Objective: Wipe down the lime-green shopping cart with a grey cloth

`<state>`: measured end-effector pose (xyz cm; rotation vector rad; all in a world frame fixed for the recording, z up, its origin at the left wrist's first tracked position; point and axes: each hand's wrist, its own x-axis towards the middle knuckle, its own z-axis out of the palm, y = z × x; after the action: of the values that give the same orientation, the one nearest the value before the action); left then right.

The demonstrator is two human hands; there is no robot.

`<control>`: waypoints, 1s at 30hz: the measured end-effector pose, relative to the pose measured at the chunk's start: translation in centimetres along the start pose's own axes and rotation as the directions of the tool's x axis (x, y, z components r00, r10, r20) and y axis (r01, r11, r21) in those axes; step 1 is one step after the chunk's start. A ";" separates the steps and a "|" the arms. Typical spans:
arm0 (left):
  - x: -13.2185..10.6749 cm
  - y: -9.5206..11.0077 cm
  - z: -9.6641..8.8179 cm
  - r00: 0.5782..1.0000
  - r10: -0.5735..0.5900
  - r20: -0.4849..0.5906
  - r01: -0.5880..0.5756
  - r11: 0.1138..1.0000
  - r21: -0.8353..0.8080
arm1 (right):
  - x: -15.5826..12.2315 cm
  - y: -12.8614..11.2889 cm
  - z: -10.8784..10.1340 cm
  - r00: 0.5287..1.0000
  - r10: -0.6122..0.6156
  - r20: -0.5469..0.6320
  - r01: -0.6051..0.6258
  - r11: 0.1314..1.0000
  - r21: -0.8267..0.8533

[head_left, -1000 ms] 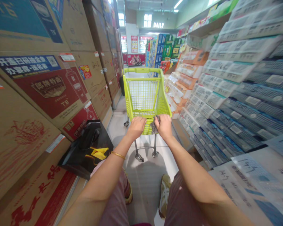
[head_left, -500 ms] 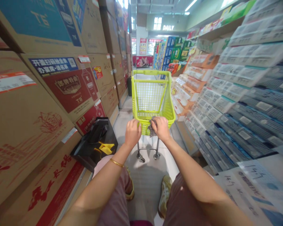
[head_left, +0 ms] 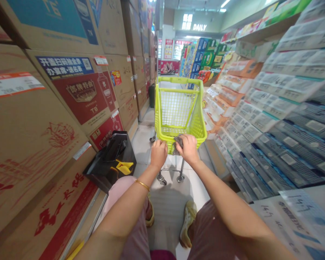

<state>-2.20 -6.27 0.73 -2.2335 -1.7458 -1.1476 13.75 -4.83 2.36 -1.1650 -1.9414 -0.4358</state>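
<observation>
So, lime-green cart (head_left: 198,124) is upright on tiled floor (head_left: 165,213), approx ctr of view, near rim at both hands. L hand (head_left: 159,153): grip curled closed on near rim, toward its L end; fingertips hidden, so can't see how far they wrap. R hand (head_left: 189,148): grip clamped on crumpled grey cloth (head_left: 177,145), cloth bunched under the fingers. Cloth pokes out L side of R grip, i.e. betw the two hands, up against near rim. Basket runs fwd from both grips; near casters (head_left: 161,179) sit below. Gold bracelet (head_left: 142,185) on L wrist. Shoes (head_left: 188,224) on floor, this side of cart.

L side: stacked cartons (head_left: 24,122), w/ blk bag (head_left: 108,162) next to them near L forearm, yellow piece (head_left: 124,167) on it. R side: wrapped packs (head_left: 278,90) stacked high, handwritten sheets (head_left: 300,207) near R arm. Far end: DAILY sign (head_left: 199,27).
</observation>
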 end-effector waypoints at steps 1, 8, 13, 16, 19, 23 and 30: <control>0.1 0.0 0.1 1.000 -0.005 0.005 0.004 1.000 0.010 | 0.0 0.0 0.0 1.000 0.004 -0.003 -0.004 1.000 0.000; 0.9 -0.3 0.8 0.999 -0.011 0.044 0.010 0.999 0.033 | 0.3 -0.7 0.5 0.996 -0.041 -0.082 0.040 0.999 -0.023; 0.8 -0.8 1.5 0.999 0.030 0.026 -0.030 1.000 -0.004 | -0.1 -1.3 2.5 0.996 -0.092 -0.009 0.091 0.995 -0.046; 0.6 -1.0 1.9 0.999 0.034 0.013 -0.034 0.999 -0.011 | -0.8 -1.0 3.5 0.991 -0.115 0.061 0.117 0.993 -0.027; 0.4 -1.4 2.1 0.998 0.060 0.013 -0.060 0.998 -0.013 | -1.8 -0.4 4.1 0.984 -0.162 0.080 0.165 0.986 -0.038; 0.3 -1.8 2.0 0.995 0.094 0.024 -0.094 0.995 -0.021 | -3.1 0.3 4.4 0.967 -0.235 0.100 0.239 0.970 -0.039; 0.4 -1.3 1.9 0.995 0.097 -0.027 -0.097 0.995 0.008 | -4.9 0.5 4.7 0.908 -0.328 0.262 0.339 0.941 0.000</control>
<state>-2.38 -4.58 -0.85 -2.2606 -1.6094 -1.1448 13.12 -4.33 -4.40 -0.9531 -2.3860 -0.5303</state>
